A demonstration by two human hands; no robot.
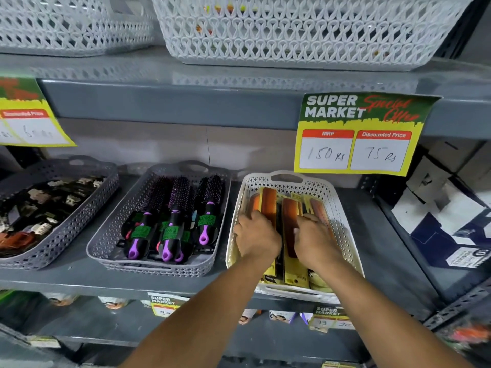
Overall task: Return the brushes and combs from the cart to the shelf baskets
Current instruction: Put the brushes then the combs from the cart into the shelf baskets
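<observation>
A cream basket (342,208) on the grey shelf holds several orange and brown combs (289,208) in yellow packaging. Both hands are inside it. My left hand (256,236) rests palm down on the combs at the basket's left side, fingers curled onto them. My right hand (314,239) lies on the combs toward the right, fingers bent over an orange comb. To the left, a grey basket (106,237) contains several round black and purple brushes (175,213) with green tags. The cart is out of view.
A grey basket (79,216) of hair clips stands at far left. White baskets (292,35) sit on the upper shelf. A yellow price sign (358,134) hangs from the shelf edge (186,104) above the combs. Boxes (438,197) are stacked at right.
</observation>
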